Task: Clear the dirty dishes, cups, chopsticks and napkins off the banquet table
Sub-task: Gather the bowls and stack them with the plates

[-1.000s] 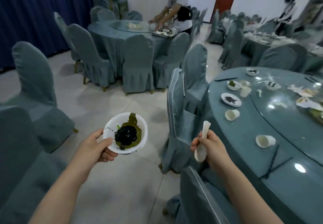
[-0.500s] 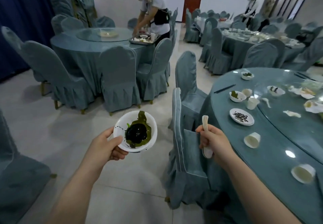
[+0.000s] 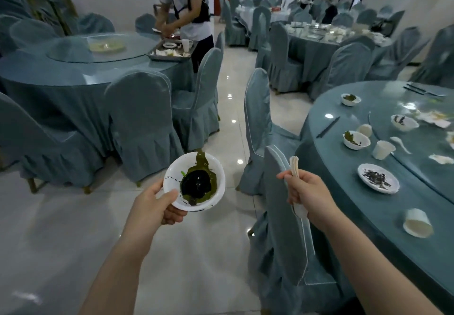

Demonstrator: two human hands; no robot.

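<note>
Bowl and spoon carried clear of the table

Your left hand (image 3: 157, 204) pinches the bowl (image 3: 194, 181) rim level, retaining leftovers; your right hand (image 3: 310, 195) fingers clamp the spoon (image 3: 294, 167). Both sit over the floor, beside the banquet table (image 3: 344, 216).

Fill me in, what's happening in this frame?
A person is clearing a banquet table. The left hand holds a dirty white bowl of dark green leftovers over the floor; the right hand grips a white spoon. The round table on the right is far from done: bowls, a small plate, paper cups and chopsticks sit on it. At another table behind, a second person loads dishes onto a metal tray.
</note>
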